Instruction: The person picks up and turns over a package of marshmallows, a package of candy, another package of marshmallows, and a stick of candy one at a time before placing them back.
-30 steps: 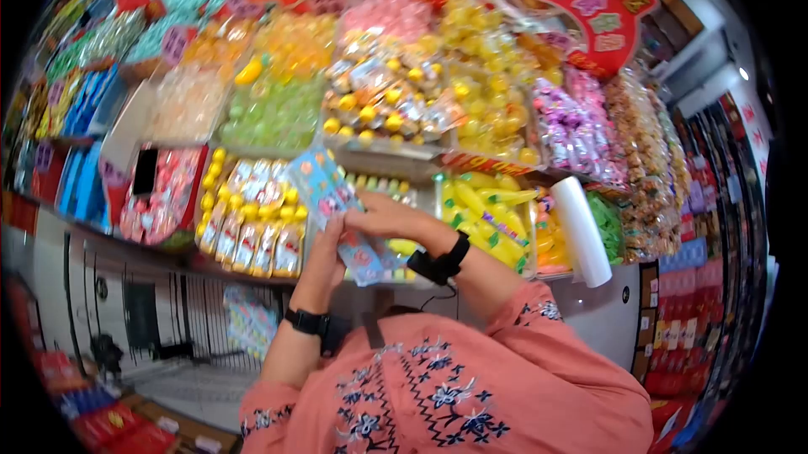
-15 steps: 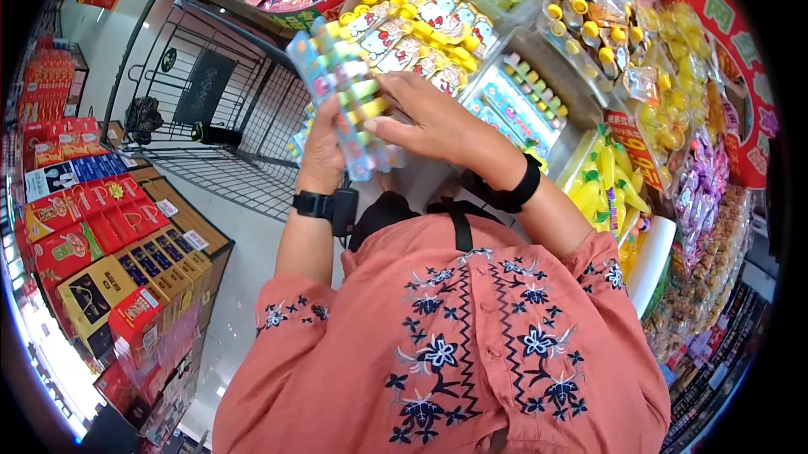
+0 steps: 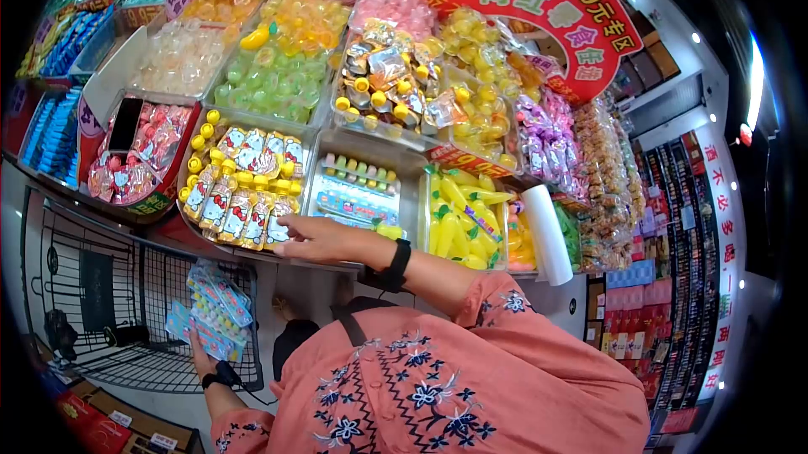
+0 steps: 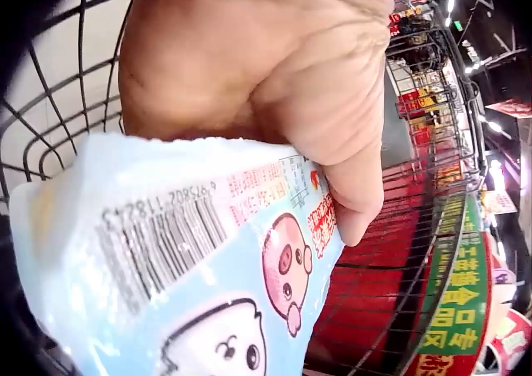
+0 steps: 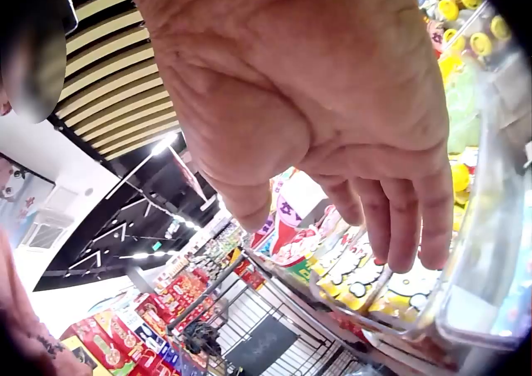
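Left hand (image 3: 202,359) grips packet (image 4: 166,243), nine o'clock | right hand (image 3: 324,240) relaxed, empty, near pouches (image 3: 237,217), eleven | packet likely light, crinkly; edge hold suits

Head: looked forward-down over your bins (image 3: 383,158).
Left wrist: closely faced your packet (image 4: 208,251).
Right wrist: closely faced your palm (image 5: 307,85).
All: shared the cart (image 5: 262,345).

The shirt (image 3: 379,403) was coral pink, with navy and white flowers and zigzag lines. Near the centre, the bananas (image 3: 459,223) were yellow with green tips; at upper right, the sign (image 3: 539,21) was red with white and yellow lettering.
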`<state>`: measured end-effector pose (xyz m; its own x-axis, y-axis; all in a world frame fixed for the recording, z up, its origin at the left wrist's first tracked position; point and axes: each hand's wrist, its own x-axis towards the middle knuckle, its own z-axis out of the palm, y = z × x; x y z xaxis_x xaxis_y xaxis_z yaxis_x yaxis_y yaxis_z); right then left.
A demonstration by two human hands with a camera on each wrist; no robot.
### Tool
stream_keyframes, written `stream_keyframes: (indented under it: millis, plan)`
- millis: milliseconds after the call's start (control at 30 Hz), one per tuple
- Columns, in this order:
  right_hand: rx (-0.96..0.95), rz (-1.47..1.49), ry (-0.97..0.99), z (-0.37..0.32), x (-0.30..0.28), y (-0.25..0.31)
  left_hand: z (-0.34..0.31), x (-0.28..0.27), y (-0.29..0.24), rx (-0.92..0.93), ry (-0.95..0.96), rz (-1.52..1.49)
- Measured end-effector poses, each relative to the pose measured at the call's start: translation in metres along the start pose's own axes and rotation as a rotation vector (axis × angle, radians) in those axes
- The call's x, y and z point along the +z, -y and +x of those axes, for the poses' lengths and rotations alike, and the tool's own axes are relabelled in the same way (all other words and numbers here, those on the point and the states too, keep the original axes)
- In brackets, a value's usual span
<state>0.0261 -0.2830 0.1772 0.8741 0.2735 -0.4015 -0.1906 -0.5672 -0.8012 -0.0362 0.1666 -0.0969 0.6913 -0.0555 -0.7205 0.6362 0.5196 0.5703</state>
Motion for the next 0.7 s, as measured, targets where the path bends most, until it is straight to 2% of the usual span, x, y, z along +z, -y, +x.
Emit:
stream_keyframes:
  millis: [100, 133, 167, 233, 267, 367, 500, 533, 567, 600, 633, 667, 700]
  plan:
    - [0.085, 0.079, -0.048, -0.007, -0.004, -0.023, -0.005, 0.003, 0.011, -0.108, -0.139, 0.005]
    - [0.045, 0.033, -0.118, -0.011, -0.004, -0.032, -0.011, 0.010, 0.011, -0.152, -0.195, 0.000]
    - [0.094, 0.051, -0.114, -0.015, -0.005, -0.033, -0.002, 0.001, 0.014, -0.173, -0.164, 0.097]
    - [0.186, 0.088, -0.102, -0.022, -0.010, -0.034, 0.038, -0.051, 0.041, -0.208, -0.104, 0.289]
    - [0.217, 0.110, -0.102, -0.025, -0.010, -0.039, 0.058, -0.068, 0.054, -0.178, -0.172, 0.514]
    - [0.223, 0.075, -0.160, -0.030, -0.008, -0.052, 0.055, -0.059, 0.055, -0.228, -0.134, 0.610]
    - [0.238, 0.037, -0.198, -0.032, -0.011, -0.080, 0.053, -0.060, 0.053, -0.172, 0.059, 1.065]
    - [0.204, 0.036, -0.241, -0.028, -0.014, -0.107, 0.053, -0.068, 0.055, -0.165, 0.084, 1.140]
    - [0.173, 0.046, -0.277, -0.026, -0.017, -0.134, 0.053, -0.067, 0.051, -0.193, 0.038, 1.218]
    - [0.237, 0.080, -0.269, -0.039, -0.035, -0.111, 0.052, -0.065, 0.046, -0.226, -0.007, 1.294]
    - [0.171, -0.009, -0.398, -0.033, -0.040, -0.148, 0.056, -0.067, 0.052, -0.130, -0.042, 1.084]
    - [0.187, -0.078, -0.506, -0.045, -0.053, -0.135, 0.062, -0.056, 0.046, -0.313, -0.202, 0.920]
    - [0.187, -0.071, -0.506, -0.046, -0.071, -0.140, 0.052, -0.037, 0.033, -0.261, -0.179, 0.766]
